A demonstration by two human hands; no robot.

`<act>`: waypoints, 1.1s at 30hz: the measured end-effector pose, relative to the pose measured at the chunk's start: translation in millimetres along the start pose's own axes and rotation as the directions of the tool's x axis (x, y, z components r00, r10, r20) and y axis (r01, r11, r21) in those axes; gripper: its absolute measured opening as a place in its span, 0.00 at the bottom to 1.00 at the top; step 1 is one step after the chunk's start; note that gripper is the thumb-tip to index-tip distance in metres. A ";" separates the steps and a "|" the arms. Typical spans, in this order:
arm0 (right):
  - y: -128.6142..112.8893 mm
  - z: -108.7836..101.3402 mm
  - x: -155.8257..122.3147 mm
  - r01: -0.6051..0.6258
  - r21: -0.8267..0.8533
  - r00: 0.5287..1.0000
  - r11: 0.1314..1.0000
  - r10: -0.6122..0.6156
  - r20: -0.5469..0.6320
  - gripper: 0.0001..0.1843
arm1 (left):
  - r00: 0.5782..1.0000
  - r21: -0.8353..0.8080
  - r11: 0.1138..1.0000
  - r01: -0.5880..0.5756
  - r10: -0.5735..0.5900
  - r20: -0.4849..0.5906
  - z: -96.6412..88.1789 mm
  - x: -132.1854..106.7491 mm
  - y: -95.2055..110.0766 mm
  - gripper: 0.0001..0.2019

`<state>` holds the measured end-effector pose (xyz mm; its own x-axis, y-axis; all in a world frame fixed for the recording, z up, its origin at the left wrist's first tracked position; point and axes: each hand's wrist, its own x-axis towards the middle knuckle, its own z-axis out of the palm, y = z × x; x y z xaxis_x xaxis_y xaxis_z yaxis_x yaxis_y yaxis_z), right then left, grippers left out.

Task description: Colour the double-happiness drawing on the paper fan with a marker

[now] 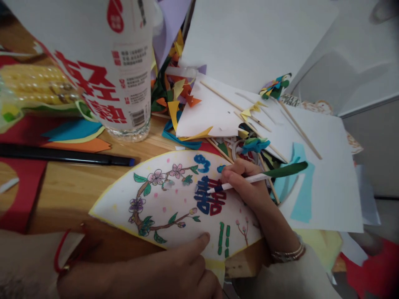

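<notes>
The left hand (149, 274) lies nearest the camera, a red cord (60, 253) looped at its wrist. Its grip is apart, with the index fingertip (203, 237) pressed on the lower part of a fan-shaped paper card (162, 224) edged in yellow. The right hand (246, 187), with silver bangles (288, 253) above a cream sleeve (299, 278), has its grip clamped on a white pen (240, 182). A green paper leaf (286, 169) sticks out from the pen's far end, and its tip touches a red and blue double-happiness character (207, 197) drawn on the card.

The card lies at the near edge of the wooden table (71, 191), its lower point overhanging that edge. A flowering branch (146, 203) curves across its left side, and green strokes (223, 238) sit below the character.

Toward the far left corner stand a plastic water bottle (127, 74) with red lettering and a bagged corn cob (34, 85). A black marker (62, 153) lies just left of the card. Beyond the right hand, wooden skewers (299, 128) rest on a white paper sheet (324, 174) with cyan strips (302, 195), beside a heap of coloured paper cut-outs (177, 87).
</notes>
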<state>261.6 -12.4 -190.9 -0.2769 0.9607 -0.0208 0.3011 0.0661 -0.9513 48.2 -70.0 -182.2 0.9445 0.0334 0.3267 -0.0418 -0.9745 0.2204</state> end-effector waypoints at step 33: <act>-17.9 20.2 0.8 0.361 -0.104 0.922 0.927 -0.339 0.187 0.19 | 0.984 0.255 0.951 0.173 -0.180 0.006 18.6 -11.1 20.8 0.19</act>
<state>237.6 -18.3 -180.1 -0.5275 0.8133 0.2454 0.2736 0.4362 -0.8573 42.8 -94.8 -198.3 0.9385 0.2070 0.2764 0.2064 -0.9780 0.0318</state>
